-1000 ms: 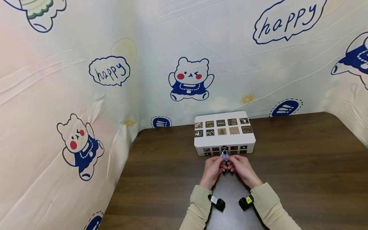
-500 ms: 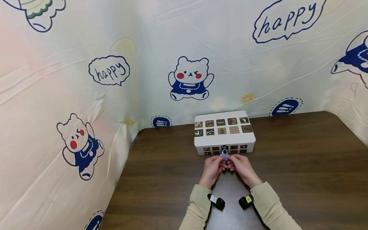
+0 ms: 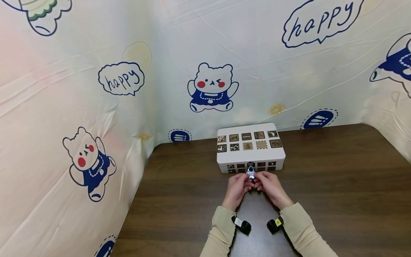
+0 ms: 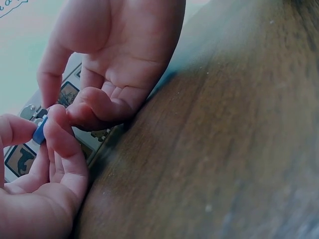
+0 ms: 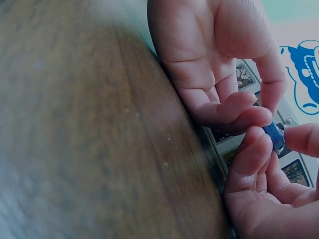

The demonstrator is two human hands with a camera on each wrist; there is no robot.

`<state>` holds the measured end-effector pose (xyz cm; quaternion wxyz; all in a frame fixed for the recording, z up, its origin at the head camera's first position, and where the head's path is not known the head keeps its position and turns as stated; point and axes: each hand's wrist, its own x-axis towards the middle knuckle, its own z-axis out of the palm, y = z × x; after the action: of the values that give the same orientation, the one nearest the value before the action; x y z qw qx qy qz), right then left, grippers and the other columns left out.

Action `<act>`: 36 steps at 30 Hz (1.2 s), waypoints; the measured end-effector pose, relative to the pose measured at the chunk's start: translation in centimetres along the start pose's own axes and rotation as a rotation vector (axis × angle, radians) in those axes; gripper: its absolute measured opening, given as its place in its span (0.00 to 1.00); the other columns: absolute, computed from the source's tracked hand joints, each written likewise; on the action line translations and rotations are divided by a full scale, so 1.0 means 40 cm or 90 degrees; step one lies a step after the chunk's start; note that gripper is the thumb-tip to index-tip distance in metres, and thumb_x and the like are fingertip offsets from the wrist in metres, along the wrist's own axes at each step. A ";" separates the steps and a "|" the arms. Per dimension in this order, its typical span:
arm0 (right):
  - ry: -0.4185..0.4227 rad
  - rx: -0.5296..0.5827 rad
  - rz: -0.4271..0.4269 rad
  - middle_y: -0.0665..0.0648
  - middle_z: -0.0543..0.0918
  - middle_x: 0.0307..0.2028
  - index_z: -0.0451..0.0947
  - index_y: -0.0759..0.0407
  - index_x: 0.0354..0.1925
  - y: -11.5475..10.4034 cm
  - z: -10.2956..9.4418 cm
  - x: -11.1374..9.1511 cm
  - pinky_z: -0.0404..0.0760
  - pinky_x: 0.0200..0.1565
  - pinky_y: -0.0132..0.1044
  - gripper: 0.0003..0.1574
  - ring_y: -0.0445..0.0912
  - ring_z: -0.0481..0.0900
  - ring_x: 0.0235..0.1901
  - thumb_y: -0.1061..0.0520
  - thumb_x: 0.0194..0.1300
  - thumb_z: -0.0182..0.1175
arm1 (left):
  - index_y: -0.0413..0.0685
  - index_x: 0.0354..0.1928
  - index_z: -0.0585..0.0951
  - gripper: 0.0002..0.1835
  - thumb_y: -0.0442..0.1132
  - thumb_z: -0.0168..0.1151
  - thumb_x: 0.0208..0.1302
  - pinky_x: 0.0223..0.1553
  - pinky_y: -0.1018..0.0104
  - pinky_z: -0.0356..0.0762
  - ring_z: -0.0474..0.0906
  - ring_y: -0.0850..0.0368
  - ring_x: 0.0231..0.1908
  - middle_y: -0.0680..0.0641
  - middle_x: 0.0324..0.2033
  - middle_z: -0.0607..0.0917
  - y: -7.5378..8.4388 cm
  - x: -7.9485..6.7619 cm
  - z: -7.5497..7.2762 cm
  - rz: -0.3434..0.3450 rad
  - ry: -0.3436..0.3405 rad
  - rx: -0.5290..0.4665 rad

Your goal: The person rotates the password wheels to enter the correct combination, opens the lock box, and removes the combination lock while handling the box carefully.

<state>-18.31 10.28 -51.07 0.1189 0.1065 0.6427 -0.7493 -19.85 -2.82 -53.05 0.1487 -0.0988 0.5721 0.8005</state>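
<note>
Between the two hands, right at the fingertips, sits a small blue lock (image 3: 251, 172), pinched from its left by the left hand (image 3: 237, 187) and from its right by the right hand (image 3: 269, 186). Thumbs and fingers close down to the narrow width of the lock, leaving only its body between them, while the remaining fingers curl beneath it and meet the other hand's fingers there, as both wrist views show. The lock's dark loop points away from the grip toward a metal clasp (image 3: 251, 164) on the front of a white box (image 3: 240, 156); whether the loop passes through the clasp is too small to tell. Just beyond the grip, the box lies flat, two rows of small square pictures across its top and more along the front face nearest the fingers. Under the grip and spreading to either side is a dark brown wooden table (image 3: 179, 192). Behind the hands, toward the person, come two pale beige sleeves (image 3: 303, 226), with a black camera (image 3: 245, 227) at the left wrist and another at the right, the latter bearing a yellow label. Farther off, past the box, hangs a pale cloth (image 3: 167, 32) printed with bears, lemon slices and the word "happy" in outlined clouds.
</note>
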 end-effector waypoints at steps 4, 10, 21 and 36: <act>0.005 -0.007 -0.002 0.51 0.75 0.24 0.71 0.70 0.39 0.000 0.000 0.000 0.75 0.24 0.29 0.14 0.39 0.73 0.21 0.58 0.62 0.51 | 0.39 0.31 0.78 0.06 0.35 0.55 0.55 0.20 0.74 0.73 0.75 0.62 0.18 0.48 0.20 0.79 0.001 0.000 0.000 -0.006 0.001 -0.006; 0.009 -0.016 0.000 0.51 0.75 0.23 0.72 0.70 0.39 0.001 -0.001 0.002 0.75 0.24 0.28 0.14 0.39 0.73 0.21 0.59 0.61 0.50 | 0.38 0.32 0.78 0.07 0.35 0.55 0.55 0.21 0.74 0.73 0.75 0.62 0.18 0.49 0.19 0.79 0.000 0.000 -0.001 -0.005 -0.002 -0.001; 0.007 -0.027 -0.001 0.52 0.75 0.22 0.72 0.69 0.38 0.004 0.000 0.002 0.75 0.24 0.28 0.14 0.39 0.73 0.22 0.58 0.62 0.50 | 0.39 0.32 0.77 0.05 0.34 0.55 0.55 0.21 0.74 0.73 0.76 0.62 0.18 0.48 0.20 0.79 0.002 -0.002 0.000 -0.001 -0.006 -0.003; 0.002 -0.006 0.007 0.51 0.75 0.19 0.72 0.66 0.33 0.006 0.000 0.005 0.75 0.23 0.29 0.12 0.39 0.74 0.20 0.56 0.64 0.49 | 0.38 0.33 0.77 0.05 0.34 0.56 0.55 0.21 0.74 0.72 0.75 0.62 0.18 0.49 0.21 0.79 0.004 -0.004 0.002 0.002 -0.007 0.005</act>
<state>-18.45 10.25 -51.35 0.1220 0.1106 0.6458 -0.7455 -19.75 -2.81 -52.83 0.1511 -0.0930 0.5744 0.7991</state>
